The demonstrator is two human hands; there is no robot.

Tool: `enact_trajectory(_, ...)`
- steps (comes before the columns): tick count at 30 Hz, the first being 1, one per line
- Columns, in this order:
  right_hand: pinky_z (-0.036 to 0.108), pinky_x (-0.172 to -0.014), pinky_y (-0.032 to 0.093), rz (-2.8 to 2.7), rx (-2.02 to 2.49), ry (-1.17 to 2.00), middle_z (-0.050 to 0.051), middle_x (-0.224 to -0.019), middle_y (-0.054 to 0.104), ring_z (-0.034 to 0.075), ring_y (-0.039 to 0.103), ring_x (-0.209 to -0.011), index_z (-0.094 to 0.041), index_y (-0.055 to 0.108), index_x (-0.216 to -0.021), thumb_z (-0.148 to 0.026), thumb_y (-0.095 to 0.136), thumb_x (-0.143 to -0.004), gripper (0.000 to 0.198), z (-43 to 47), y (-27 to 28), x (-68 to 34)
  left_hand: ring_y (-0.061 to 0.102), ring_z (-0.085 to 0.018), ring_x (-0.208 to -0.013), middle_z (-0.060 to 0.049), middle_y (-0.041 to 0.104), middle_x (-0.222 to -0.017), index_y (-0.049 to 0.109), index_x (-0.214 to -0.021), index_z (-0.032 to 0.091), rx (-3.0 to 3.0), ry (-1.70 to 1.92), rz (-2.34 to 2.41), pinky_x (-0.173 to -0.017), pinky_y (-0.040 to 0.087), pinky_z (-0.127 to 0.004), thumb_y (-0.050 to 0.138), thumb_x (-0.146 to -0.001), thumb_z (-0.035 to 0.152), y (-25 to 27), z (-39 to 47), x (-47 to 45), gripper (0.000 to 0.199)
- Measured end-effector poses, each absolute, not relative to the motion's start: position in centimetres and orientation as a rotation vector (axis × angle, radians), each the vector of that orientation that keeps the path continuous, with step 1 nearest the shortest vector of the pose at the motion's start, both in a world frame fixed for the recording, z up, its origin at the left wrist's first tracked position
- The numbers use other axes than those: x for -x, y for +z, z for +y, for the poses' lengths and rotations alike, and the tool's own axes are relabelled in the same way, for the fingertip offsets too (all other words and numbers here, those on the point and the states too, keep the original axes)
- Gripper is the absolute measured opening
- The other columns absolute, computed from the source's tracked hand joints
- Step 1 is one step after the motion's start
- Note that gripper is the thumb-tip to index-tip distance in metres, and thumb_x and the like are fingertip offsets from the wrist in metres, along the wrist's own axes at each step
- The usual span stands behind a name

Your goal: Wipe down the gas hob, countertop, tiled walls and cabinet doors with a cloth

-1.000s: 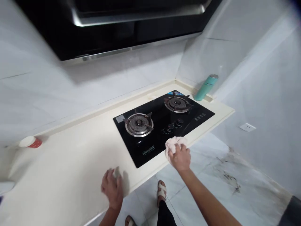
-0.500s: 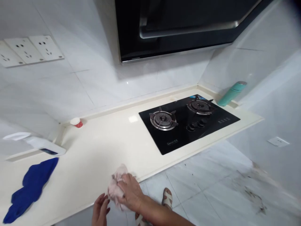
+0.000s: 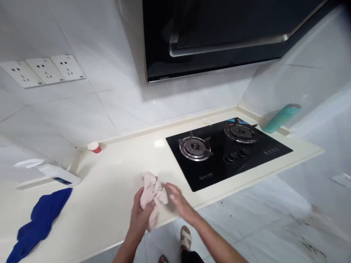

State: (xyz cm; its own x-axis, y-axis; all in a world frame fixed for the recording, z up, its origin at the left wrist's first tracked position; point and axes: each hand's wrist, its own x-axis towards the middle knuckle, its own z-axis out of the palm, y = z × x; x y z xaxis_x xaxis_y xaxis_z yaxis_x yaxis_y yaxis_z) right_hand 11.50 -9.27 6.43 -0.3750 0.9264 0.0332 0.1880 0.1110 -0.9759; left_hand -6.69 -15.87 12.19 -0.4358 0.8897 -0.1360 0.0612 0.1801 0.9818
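A crumpled pale pink cloth is gripped in my left hand, held over the front part of the cream countertop. My right hand is just to the right of the cloth, fingers stretched out and slightly blurred, apparently holding nothing. To the right of both hands lies the black gas stove, with two burners and two knobs.
A blue cloth lies at the left, beside a white spray bottle. A red and white paper cup stands by the wall. A green bottle is behind the stove's right side. The dark range hood hangs above.
The cloth has moved up from the counter's front edge. My right hand has let go of it, and my left hand now grips it. The view has shifted slightly.
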Motion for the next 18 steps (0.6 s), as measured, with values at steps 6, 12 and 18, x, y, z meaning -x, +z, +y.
enact_trajectory(6, 0.056, -0.108, 0.034, -1.483, 1.520, 0.690, 0.016, -0.125, 0.059, 0.032, 0.049, -0.122, -0.018, 0.068, -0.107, -0.059, 0.046, -0.091, 0.049, -3.4, 2.0, -23.6, 0.022, -0.047, -0.150, -0.014, 0.033, -0.161, 0.065, -0.129, 0.033, -1.747, 0.392, 1.929, -0.114, 0.024, -0.071, 0.083, -0.068, 0.039, 8.9, -10.5, 3.3, 0.064)
enact_trajectory(12, 0.054, -0.109, 0.034, -1.964, 1.660, 0.153, 0.013, -0.144, 0.051, 0.031, 0.041, -0.136, -0.019, 0.064, -0.126, -0.042, 0.035, -0.101, 0.045, -0.5, -1.8, -25.6, 0.029, -0.034, -0.150, -0.014, 0.038, -0.160, 0.055, -0.141, 0.026, -2.120, 0.510, 2.185, -0.115, 0.032, -0.053, 0.062, -0.091, 0.041, 5.0, -7.7, 1.2, 0.053)
enact_trajectory(18, 0.061, -0.117, 0.022, -2.213, 1.651, -0.082, 0.012, -0.156, 0.039, 0.033, 0.025, -0.148, -0.018, 0.055, -0.140, -0.035, 0.038, -0.101, 0.046, -0.8, -3.5, -23.2, 0.032, -0.038, -0.147, 0.000, 0.037, -0.162, 0.052, -0.141, 0.043, -2.399, 0.440, 1.926, -0.108, 0.035, -0.058, 0.060, -0.089, 0.054, 2.2, -9.7, -2.0, 0.054)
